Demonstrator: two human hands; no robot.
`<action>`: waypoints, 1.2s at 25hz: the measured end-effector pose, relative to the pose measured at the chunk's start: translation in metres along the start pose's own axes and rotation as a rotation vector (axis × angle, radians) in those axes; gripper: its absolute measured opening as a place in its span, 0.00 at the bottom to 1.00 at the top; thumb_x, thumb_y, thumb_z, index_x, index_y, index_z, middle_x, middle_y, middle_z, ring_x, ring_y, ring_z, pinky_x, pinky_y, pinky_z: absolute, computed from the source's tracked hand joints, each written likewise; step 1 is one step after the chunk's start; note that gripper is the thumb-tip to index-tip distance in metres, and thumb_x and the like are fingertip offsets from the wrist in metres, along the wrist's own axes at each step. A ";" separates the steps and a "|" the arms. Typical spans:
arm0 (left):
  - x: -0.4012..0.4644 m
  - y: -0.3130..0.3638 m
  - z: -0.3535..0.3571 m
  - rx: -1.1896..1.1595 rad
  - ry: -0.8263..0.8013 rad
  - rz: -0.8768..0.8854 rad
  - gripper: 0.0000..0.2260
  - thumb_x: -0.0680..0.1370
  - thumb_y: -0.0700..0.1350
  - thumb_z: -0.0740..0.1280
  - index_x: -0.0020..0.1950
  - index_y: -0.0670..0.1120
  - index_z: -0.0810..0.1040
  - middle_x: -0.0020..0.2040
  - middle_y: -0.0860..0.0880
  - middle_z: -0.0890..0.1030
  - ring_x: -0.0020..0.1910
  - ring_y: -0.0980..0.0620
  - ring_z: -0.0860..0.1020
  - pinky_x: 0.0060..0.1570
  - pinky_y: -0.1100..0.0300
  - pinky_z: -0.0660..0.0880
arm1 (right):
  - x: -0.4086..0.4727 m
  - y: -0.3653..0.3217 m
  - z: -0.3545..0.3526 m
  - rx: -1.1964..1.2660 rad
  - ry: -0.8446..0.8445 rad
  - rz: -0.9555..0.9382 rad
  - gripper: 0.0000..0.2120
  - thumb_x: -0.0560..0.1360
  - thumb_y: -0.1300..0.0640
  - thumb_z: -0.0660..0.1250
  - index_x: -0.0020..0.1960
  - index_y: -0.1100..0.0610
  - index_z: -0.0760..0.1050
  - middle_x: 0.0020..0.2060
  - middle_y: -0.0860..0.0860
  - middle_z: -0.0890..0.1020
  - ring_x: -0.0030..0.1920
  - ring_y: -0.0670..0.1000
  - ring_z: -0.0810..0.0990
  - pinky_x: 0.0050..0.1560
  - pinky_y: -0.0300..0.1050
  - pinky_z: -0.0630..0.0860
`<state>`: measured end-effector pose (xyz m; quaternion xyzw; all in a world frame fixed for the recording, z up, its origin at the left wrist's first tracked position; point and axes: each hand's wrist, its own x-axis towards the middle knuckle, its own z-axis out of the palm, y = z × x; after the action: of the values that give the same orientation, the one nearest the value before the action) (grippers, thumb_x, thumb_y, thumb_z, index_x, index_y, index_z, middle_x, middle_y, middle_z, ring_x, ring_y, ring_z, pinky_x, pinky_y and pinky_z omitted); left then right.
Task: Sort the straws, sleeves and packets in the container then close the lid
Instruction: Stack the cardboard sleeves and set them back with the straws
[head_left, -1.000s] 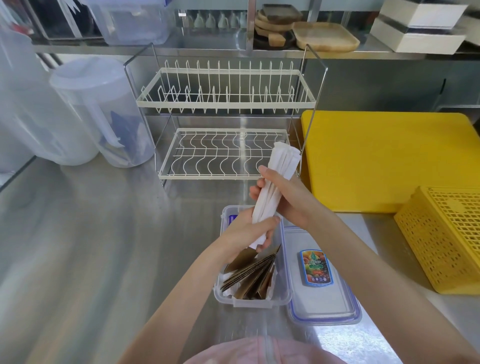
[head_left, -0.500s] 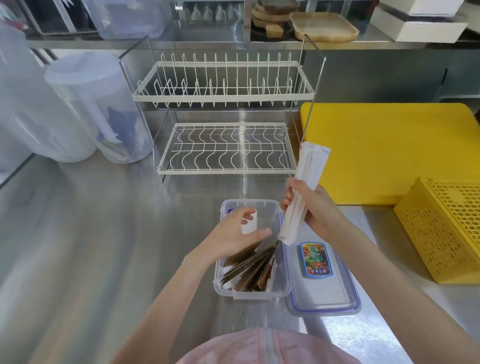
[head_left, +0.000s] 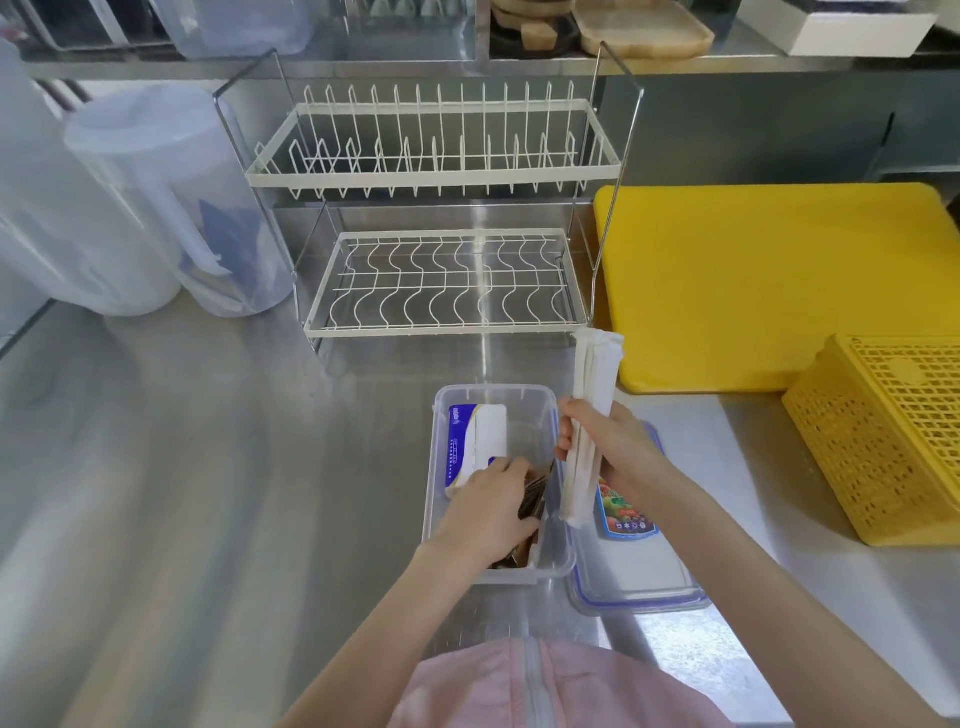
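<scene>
Container far right corner free; packet, sleeves crowd the rest

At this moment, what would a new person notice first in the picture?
First, the bundle of wrapped straws held upright in the right hand, above the clear container. Next, the left hand reaching inside it, and the big yellow board behind on the right.

one container, one lid, two hands, one straw bundle
</scene>
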<state>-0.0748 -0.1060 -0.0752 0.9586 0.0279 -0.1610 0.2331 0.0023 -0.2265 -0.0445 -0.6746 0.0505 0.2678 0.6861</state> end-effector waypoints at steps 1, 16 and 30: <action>0.001 0.003 0.001 0.059 -0.015 -0.013 0.18 0.74 0.46 0.66 0.62 0.43 0.68 0.59 0.43 0.73 0.57 0.41 0.74 0.55 0.48 0.72 | 0.000 0.001 0.000 -0.006 0.002 0.006 0.07 0.76 0.59 0.61 0.40 0.58 0.70 0.27 0.51 0.72 0.29 0.48 0.72 0.36 0.42 0.75; -0.001 -0.018 -0.038 -0.213 -0.007 -0.084 0.04 0.72 0.40 0.64 0.46 0.43 0.71 0.37 0.49 0.74 0.40 0.51 0.72 0.32 0.67 0.66 | 0.002 0.009 -0.003 0.016 0.039 0.055 0.04 0.75 0.57 0.63 0.45 0.57 0.70 0.30 0.52 0.73 0.31 0.48 0.74 0.40 0.44 0.77; 0.000 -0.034 -0.044 -1.174 0.296 -0.402 0.13 0.73 0.34 0.65 0.56 0.44 0.73 0.46 0.47 0.80 0.42 0.52 0.79 0.36 0.62 0.75 | -0.002 0.004 0.000 0.024 0.035 0.067 0.04 0.75 0.58 0.63 0.44 0.58 0.70 0.28 0.51 0.73 0.29 0.47 0.74 0.32 0.39 0.77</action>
<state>-0.0658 -0.0552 -0.0531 0.6592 0.3229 -0.0254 0.6786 -0.0013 -0.2269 -0.0477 -0.6689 0.0882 0.2779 0.6838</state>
